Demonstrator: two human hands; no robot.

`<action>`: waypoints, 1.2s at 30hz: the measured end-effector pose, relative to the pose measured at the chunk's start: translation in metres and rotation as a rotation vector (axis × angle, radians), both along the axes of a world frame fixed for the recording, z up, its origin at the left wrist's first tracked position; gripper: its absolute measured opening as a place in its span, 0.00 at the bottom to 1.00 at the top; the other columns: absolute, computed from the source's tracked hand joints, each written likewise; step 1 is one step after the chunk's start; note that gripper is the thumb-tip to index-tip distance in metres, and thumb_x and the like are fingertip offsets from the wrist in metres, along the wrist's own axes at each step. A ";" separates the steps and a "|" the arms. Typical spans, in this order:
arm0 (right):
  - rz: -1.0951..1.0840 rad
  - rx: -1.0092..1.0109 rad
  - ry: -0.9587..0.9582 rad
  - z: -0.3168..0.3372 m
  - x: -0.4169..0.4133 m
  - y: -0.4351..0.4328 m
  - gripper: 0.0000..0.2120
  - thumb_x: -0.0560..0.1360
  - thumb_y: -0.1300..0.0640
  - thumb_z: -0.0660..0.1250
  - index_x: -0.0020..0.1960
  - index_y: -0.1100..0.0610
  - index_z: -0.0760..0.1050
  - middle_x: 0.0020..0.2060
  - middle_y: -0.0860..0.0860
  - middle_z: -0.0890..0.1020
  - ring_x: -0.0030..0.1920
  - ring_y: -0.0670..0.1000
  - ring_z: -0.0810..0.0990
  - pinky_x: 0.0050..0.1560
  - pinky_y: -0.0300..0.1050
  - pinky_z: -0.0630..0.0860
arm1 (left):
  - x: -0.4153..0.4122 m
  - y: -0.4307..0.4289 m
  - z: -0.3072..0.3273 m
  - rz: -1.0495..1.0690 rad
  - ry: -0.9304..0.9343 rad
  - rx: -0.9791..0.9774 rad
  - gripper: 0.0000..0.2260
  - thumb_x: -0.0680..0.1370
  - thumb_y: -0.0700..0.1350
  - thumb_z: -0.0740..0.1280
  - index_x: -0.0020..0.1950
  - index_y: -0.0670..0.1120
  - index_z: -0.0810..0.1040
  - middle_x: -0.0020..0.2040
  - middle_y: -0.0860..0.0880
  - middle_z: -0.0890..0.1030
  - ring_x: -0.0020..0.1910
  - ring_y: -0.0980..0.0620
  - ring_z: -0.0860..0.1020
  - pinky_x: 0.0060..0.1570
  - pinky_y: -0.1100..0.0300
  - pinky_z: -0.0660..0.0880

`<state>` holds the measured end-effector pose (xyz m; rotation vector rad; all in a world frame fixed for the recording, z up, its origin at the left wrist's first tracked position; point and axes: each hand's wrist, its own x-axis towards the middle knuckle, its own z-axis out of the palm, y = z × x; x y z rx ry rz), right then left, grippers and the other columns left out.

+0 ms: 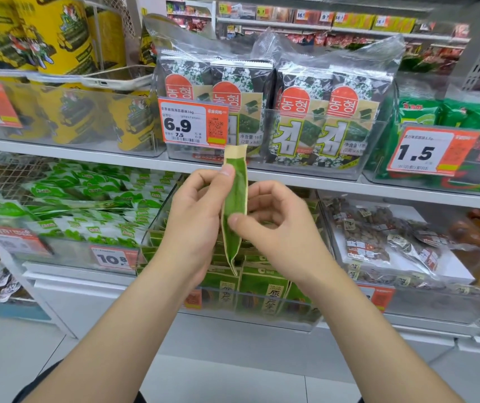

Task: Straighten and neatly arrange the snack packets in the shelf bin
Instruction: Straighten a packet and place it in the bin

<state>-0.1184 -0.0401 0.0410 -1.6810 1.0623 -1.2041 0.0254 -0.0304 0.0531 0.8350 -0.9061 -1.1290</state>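
A slim green snack packet (235,199) with tan edges stands upright and edge-on between both hands, above a clear shelf bin (262,318). My left hand (195,210) pinches its upper part with the thumb tip. Lower down, my right hand (273,225) pinches it between thumb and curled fingers. Inside the bin stand several matching green packets (265,286), partly hidden by my hands and wrists.
Neighbouring clear bins hold green-and-white packets (87,205) on the left and brown snack bags (378,237) on the right. On the shelf above stand seaweed multipacks (300,112), yellow packs (58,39) and price tags (192,123). Below is white floor.
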 end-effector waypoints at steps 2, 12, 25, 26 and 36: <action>0.087 0.094 0.104 -0.001 -0.002 0.003 0.23 0.65 0.47 0.79 0.56 0.44 0.74 0.55 0.50 0.84 0.49 0.53 0.86 0.54 0.59 0.85 | 0.001 0.000 0.001 0.031 0.014 -0.003 0.11 0.83 0.53 0.69 0.49 0.45 0.77 0.48 0.41 0.81 0.46 0.46 0.80 0.55 0.43 0.75; 0.121 -0.043 -0.100 0.007 -0.008 0.012 0.13 0.79 0.54 0.74 0.47 0.65 0.79 0.35 0.48 0.84 0.35 0.43 0.80 0.38 0.35 0.75 | 0.028 0.001 0.000 -0.287 -0.172 0.018 0.30 0.70 0.51 0.80 0.69 0.51 0.72 0.59 0.36 0.84 0.56 0.45 0.83 0.50 0.49 0.83; 0.206 0.021 -0.057 0.006 -0.017 0.006 0.08 0.80 0.58 0.71 0.45 0.61 0.83 0.39 0.48 0.87 0.45 0.48 0.86 0.52 0.54 0.86 | 0.048 0.000 -0.003 -0.451 -0.266 0.027 0.39 0.68 0.40 0.84 0.75 0.49 0.70 0.63 0.36 0.84 0.57 0.37 0.86 0.46 0.48 0.84; 0.211 0.046 -0.088 0.007 -0.018 0.007 0.09 0.80 0.60 0.71 0.46 0.65 0.83 0.38 0.49 0.87 0.43 0.50 0.87 0.49 0.51 0.86 | 0.048 0.000 -0.003 -0.465 -0.252 0.033 0.39 0.67 0.43 0.83 0.75 0.49 0.71 0.63 0.35 0.84 0.56 0.37 0.86 0.46 0.47 0.84; 0.172 0.240 0.116 0.026 -0.033 0.020 0.09 0.78 0.58 0.76 0.56 0.58 0.81 0.40 0.56 0.89 0.40 0.58 0.90 0.41 0.55 0.85 | 0.045 -0.009 -0.016 -0.199 -0.505 0.026 0.47 0.58 0.64 0.86 0.73 0.51 0.74 0.59 0.48 0.87 0.57 0.45 0.87 0.57 0.44 0.84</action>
